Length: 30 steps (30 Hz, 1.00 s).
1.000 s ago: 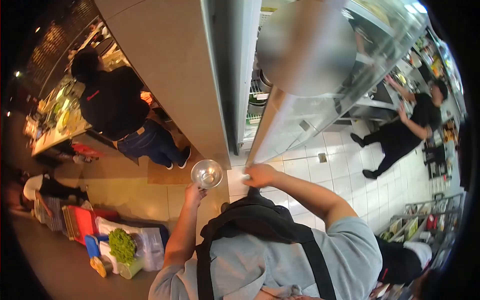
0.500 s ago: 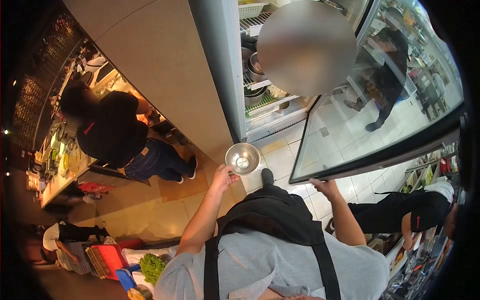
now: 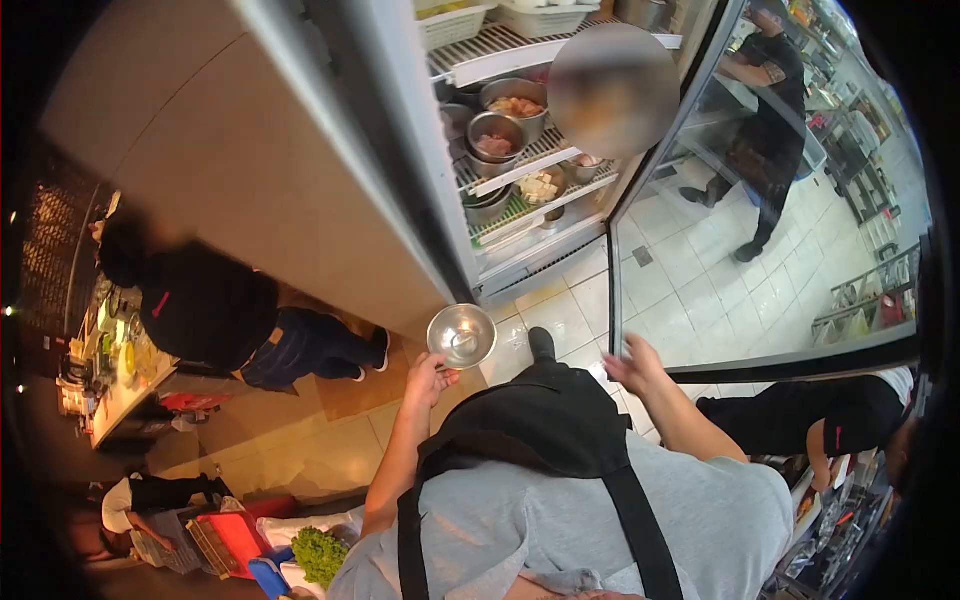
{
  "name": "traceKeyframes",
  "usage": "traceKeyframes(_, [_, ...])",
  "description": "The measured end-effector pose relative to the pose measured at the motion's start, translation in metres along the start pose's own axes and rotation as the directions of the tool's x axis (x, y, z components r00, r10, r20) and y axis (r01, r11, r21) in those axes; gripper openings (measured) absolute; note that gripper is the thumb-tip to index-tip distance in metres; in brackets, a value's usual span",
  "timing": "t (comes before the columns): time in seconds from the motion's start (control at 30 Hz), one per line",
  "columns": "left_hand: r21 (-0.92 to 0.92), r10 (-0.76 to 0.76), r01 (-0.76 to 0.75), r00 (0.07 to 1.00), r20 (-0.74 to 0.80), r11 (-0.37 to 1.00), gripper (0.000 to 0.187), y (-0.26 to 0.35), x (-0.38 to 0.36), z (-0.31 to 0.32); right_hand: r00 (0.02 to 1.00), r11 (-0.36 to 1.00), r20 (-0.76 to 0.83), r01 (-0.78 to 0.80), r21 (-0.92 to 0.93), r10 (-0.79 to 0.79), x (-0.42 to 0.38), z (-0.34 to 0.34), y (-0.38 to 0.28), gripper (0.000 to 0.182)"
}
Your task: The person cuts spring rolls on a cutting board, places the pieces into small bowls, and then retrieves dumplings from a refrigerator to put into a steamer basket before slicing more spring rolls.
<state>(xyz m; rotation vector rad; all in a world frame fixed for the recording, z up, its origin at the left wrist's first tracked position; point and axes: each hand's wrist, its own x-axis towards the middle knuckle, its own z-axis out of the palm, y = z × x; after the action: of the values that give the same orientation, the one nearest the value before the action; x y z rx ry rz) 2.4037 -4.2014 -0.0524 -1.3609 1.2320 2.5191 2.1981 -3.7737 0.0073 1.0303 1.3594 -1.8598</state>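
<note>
Bowl point(image 3: 462, 336) hung pinched by its edge in the left grip point(image 3: 431, 380), while the right grip point(image 3: 637, 366) was loosely spread just beside the open fridge door point(image 3: 715, 288)

Near the frame's centre, the bowl point(image 3: 462, 336) lies above the left hand point(image 3: 432, 380), while the right hand point(image 3: 636, 368) is further right, near the lower left corner of the glass door point(image 3: 790, 362). At upper centre, pots point(image 3: 490, 168) stand on shelves in the refrigerator point(image 3: 520, 262), left of that door. A person point(image 3: 205, 315) stands beside a counter point(image 3: 135, 385) at left, with lettuce point(image 3: 318, 556) at lower left.
</note>
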Motion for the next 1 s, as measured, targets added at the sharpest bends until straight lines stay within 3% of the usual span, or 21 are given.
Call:
traceKeyframes(0.07, [-0.008,-0.014,0.014,1.0,-0.02,1.0,0.014,0.004,0.013,0.016,0.9,0.9,0.302,0.384,-0.207,-0.315,-0.032,0.092,-0.05,0.078])
traceKeyframes(0.1, [0.003,-0.018,0.018,1.0,-0.014,1.0,0.014,0.007,0.021,0.03,0.665,0.59,0.355,0.747,-0.307,-0.657,0.002,0.126,-0.074,0.075])
traceKeyframes(0.13, [0.007,-0.026,0.026,1.0,0.007,1.0,0.014,0.014,0.027,0.044,0.264,0.142,0.423,0.944,-0.299,-0.867,0.008,0.163,-0.116,0.066])
traceKeyframes(0.17, [0.013,-0.033,0.032,0.999,0.026,0.999,0.013,0.022,0.033,0.059,0.068,-0.085,0.426,0.94,-0.329,-0.902,0.003,0.196,-0.168,0.058])
traceKeyframes(0.2, [0.024,-0.034,0.033,0.999,0.028,0.999,0.013,0.033,0.035,0.08,-0.272,-0.398,0.392,0.871,-0.289,-0.879,0.008,0.224,-0.224,0.048])
traceKeyframes(0.3, [0.094,0.01,-0.02,0.994,0.11,0.995,0.014,0.074,0.032,0.153,-0.21,-0.322,0.299,0.858,-0.401,-0.931,0.053,0.281,-0.373,0.035])
traceKeyframes(0.37, [0.123,0.037,-0.054,0.99,0.136,0.991,0.017,0.091,0.041,0.192,0.177,-0.195,0.464,0.737,-0.647,-0.868,0.092,0.305,-0.459,0.043])
traceKeyframes(0.4, [0.145,0.061,-0.085,0.985,0.165,0.986,0.02,0.097,0.047,0.212,0.178,-0.199,0.469,0.736,-0.647,-0.865,0.117,0.316,-0.492,0.043])
traceKeyframes(0.43, [0.128,0.067,-0.093,0.979,0.193,0.987,0.02,0.104,0.053,0.232,0.287,-0.48,0.7,0.558,-0.677,-0.653,0.142,0.327,-0.519,0.045])
traceKeyframes(0.47, [0.126,0.067,-0.092,0.98,0.188,0.988,0.02,0.111,0.06,0.252,0.447,-0.734,0.807,0.381,-0.562,-0.385,0.164,0.333,-0.533,0.047])
traceKeyframes(0.5, [0.135,0.064,-0.096,0.972,0.225,0.986,0.019,0.117,0.065,0.271,0.371,-0.819,0.872,0.355,-0.451,-0.319,0.182,0.332,-0.531,0.041])
traceKeyframes(0.6, [0.126,0.047,-0.081,0.967,0.252,0.989,0.017,0.133,0.078,0.321,0.398,-0.773,0.846,0.384,-0.505,-0.355,0.239,0.346,-0.533,0.042])
traceKeyframes(0.67, [0.136,0.047,-0.096,0.944,0.327,0.986,0.017,0.138,0.093,0.341,0.403,-0.735,0.826,0.402,-0.546,-0.393,0.219,0.343,-0.53,0.042])
traceKeyframes(0.77, [0.195,0.013,-0.089,0.932,0.363,0.977,0.018,0.16,0.099,0.372,0.37,-0.809,0.851,0.32,-0.493,-0.372,0.19,0.345,-0.543,0.028])
traceKeyframes(0.87, [0.247,-0.024,-0.081,0.919,0.394,0.966,0.019,0.175,0.111,0.395,0.516,-0.702,0.783,0.411,-0.582,-0.347,0.165,0.336,-0.554,0.025])
traceKeyframes(0.93, [0.282,-0.065,-0.052,0.919,0.389,0.958,0.018,0.183,0.119,0.414,0.433,-0.452,0.734,0.59,-0.669,-0.523,0.184,0.328,-0.564,0.031])
traceKeyframes(0.97, [0.302,-0.075,-0.054,0.913,0.4,0.952,0.019,0.187,0.122,0.424,0.207,-0.636,0.832,0.558,-0.532,-0.515,0.196,0.321,-0.573,0.037])
traceKeyframes(1.0, [0.299,-0.079,-0.05,0.911,0.405,0.953,0.019,0.19,0.126,0.433,0.211,-0.639,0.831,0.553,-0.535,-0.514,0.196,0.319,-0.577,0.037])
